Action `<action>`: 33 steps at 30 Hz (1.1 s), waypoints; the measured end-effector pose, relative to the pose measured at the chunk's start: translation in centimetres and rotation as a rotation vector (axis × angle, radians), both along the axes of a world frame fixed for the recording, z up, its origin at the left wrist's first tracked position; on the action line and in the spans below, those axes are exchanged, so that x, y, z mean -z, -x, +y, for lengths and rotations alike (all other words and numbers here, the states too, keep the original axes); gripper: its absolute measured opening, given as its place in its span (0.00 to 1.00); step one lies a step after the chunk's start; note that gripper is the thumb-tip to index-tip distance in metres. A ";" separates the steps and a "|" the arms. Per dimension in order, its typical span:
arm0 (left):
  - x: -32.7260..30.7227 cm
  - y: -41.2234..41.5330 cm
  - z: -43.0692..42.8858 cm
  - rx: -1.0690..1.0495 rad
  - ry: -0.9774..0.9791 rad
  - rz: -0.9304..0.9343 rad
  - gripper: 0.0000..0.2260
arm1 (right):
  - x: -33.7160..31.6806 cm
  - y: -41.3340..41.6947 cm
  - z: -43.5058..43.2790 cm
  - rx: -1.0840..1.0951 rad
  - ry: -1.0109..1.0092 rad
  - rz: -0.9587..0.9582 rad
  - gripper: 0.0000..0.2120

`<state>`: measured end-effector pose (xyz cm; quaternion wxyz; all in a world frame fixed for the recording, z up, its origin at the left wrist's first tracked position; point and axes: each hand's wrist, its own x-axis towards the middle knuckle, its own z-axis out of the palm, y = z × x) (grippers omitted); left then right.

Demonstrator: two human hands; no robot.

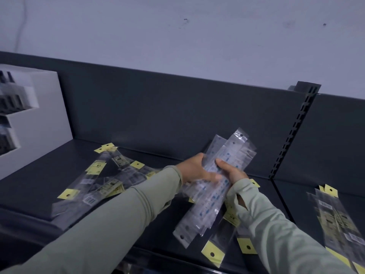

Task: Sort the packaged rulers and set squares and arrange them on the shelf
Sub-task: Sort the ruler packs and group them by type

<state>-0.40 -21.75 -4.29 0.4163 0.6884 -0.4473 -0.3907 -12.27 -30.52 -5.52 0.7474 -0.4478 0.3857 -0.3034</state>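
While both sleeved arms reach in from the near side, two hands clasp one bundle of packaged rulers (210,202) over the shelf (39,190).
The left hand (197,171) curls round the bundle's left edge and the right hand (231,171) grips its right edge. The clear packs, at least three, fan out tilted toward the far right. A heap of packaged set squares (106,175) lies left of the hands; yellow-tabbed packs (339,218) lie well right.

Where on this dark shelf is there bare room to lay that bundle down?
Bare shelf lies between the white box and the set-square pile, and just right of the upright. It is crowded under the bundle and around the far-right packets.
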 end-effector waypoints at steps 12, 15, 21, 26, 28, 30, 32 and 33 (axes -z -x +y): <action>-1.8 -10.0 11.4 -0.147 -0.842 -1.016 0.34 | 0.9 -4.0 2.7 -0.145 -0.013 0.037 0.15; 0.4 -10.9 11.4 -0.138 -0.715 -0.944 0.35 | 1.4 -4.8 3.1 -0.186 -0.013 0.051 0.14; 1.8 -8.8 9.7 -0.176 -0.249 -0.759 0.30 | 1.2 -5.2 2.9 -0.175 0.007 0.088 0.21; 1.9 -6.8 7.4 -0.084 -0.085 -0.534 0.25 | 1.0 -4.4 2.0 -0.135 0.014 0.102 0.20; 1.2 -8.2 7.5 -0.148 -0.075 -0.625 0.18 | 0.8 -3.9 1.7 -0.134 0.021 0.102 0.16; 0.3 -10.0 8.3 -0.156 -0.240 -0.901 0.17 | 0.8 -3.6 1.6 -0.144 0.023 0.102 0.11; -0.5 -11.1 9.6 -0.077 -0.518 -1.217 0.16 | 0.8 -3.4 1.7 -0.142 0.022 0.103 0.09; -0.5 -11.5 10.1 -0.041 -0.618 -1.301 0.18 | 0.9 -3.4 1.7 -0.134 0.026 0.105 0.09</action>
